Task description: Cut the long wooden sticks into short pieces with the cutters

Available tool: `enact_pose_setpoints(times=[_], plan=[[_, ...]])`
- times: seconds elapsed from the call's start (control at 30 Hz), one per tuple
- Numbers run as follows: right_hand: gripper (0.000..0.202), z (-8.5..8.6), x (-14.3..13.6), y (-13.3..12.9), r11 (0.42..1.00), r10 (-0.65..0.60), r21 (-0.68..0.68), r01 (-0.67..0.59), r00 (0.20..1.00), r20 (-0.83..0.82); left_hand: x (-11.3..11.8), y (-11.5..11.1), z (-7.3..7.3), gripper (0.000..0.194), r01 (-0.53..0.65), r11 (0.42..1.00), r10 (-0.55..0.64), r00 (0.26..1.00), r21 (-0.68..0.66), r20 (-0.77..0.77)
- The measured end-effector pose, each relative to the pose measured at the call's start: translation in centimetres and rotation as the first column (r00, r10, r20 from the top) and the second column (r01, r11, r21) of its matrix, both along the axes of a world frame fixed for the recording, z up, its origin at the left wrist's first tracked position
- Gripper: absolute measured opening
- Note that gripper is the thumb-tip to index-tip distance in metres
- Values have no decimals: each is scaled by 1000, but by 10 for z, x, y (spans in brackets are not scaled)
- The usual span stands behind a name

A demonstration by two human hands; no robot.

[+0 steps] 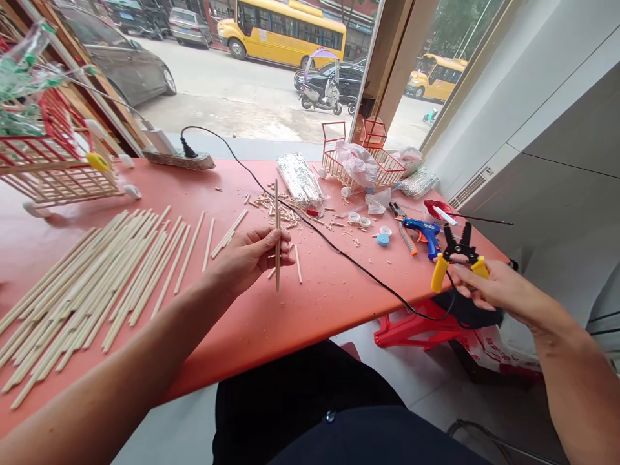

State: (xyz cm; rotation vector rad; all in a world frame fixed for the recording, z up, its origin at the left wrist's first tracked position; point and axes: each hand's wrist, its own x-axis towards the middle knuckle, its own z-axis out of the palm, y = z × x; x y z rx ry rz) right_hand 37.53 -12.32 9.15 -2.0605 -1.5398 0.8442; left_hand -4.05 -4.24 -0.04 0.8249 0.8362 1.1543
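Between the thumb and fingers of my left hand (pixel 256 255) is a wooden stick (pixel 278 219), held upright above the table. My right hand (pixel 489 287), out past the table's right edge, grips a wire stripper (pixel 458 248) with yellow handles and black jaws. The tool's jaws point up and stand apart, well away from the stick. To the left of my left hand many long wooden sticks (pixel 92 284) lie side by side. Short cut pieces (pixel 271 205) and small chips are scattered beyond that hand.
A black cord (pixel 339 250) crosses the orange table (pixel 290 329) from a power strip (pixel 179 158). A blue glue gun (pixel 422 232), orange-handled pliers (pixel 407 236) and small caps lie to the right. Miniature wooden carts (pixel 334 158) stand behind; a foil-like pack (pixel 299 177) lies near them.
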Motion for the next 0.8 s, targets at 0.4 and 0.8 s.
enact_pose_setpoints(times=[0.4, 0.8], plan=[[67, -36, 9, 37, 941, 279, -102, -324, 908, -311, 0, -2, -2, 48, 183, 982, -184, 982, -38, -39], [76, -6, -87, 68, 715, 694, -94, -692, 720, -15, 4, -11, 4, 41, 375, 926, -374, 927, 39, -31]])
